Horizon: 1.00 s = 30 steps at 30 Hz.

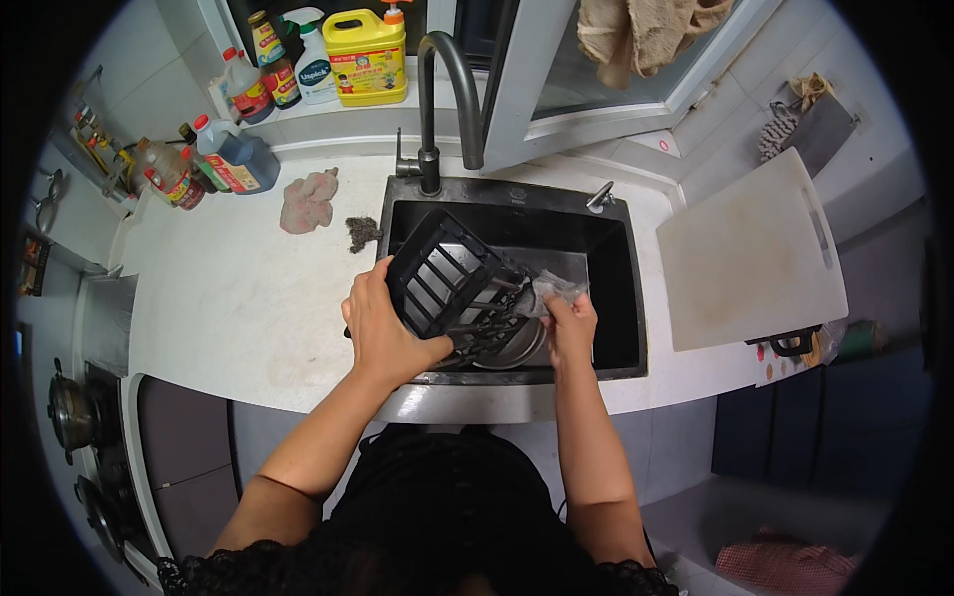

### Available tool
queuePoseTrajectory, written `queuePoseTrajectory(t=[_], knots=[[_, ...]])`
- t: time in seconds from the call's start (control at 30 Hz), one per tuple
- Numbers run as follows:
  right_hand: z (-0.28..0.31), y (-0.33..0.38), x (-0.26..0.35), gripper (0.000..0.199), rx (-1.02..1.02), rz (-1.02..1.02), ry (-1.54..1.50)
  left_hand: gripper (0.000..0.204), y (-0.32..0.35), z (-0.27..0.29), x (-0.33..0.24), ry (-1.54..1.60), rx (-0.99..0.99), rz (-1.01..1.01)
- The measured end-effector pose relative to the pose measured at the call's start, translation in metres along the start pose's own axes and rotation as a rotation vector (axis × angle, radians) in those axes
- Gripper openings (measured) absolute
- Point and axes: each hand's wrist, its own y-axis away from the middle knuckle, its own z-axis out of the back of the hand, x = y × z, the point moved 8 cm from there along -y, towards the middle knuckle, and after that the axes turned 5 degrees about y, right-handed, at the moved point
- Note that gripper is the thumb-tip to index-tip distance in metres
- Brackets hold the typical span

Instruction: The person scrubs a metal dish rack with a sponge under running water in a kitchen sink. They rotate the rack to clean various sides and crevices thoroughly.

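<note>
The black slatted rack [447, 283] is tilted over the dark sink [611, 298], its lower end near a metal pot [512, 348]. Stiff, light plastic by the look, probably slippery when wet; its solid rim seems the safest place to hold. The left hand [383, 333] grips that rim. The right hand [571, 323] is closed on a grey scrubbing pad [556, 291] against the slats. A white worktop [229, 298] surrounds the sink.
</note>
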Motion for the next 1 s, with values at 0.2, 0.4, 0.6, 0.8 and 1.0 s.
queuePoseTrajectory(t=[0.2,0.4,0.6,0.8,1.0], knots=[[0.01,-0.015,-0.038,0.023,-0.009,0.239,0.536,0.096,0.005,0.006,-0.024,0.034,-0.048,-0.077],[-0.004,-0.013,-0.032,0.019,0.044,0.239,0.449,0.097,0.002,0.012,-0.02,0.007,-0.09,-0.03],[-0.008,0.008,-0.032,0.019,0.142,0.184,0.242,0.098,-0.002,0.011,-0.002,0.081,-0.086,0.053],[-0.023,0.019,-0.01,0.039,-0.17,0.597,0.896,0.099,0.01,0.001,-0.021,0.075,-0.073,0.036],[0.002,-0.004,-0.04,0.03,0.031,0.297,0.461,0.101,0.003,0.002,-0.005,0.044,-0.077,0.062]])
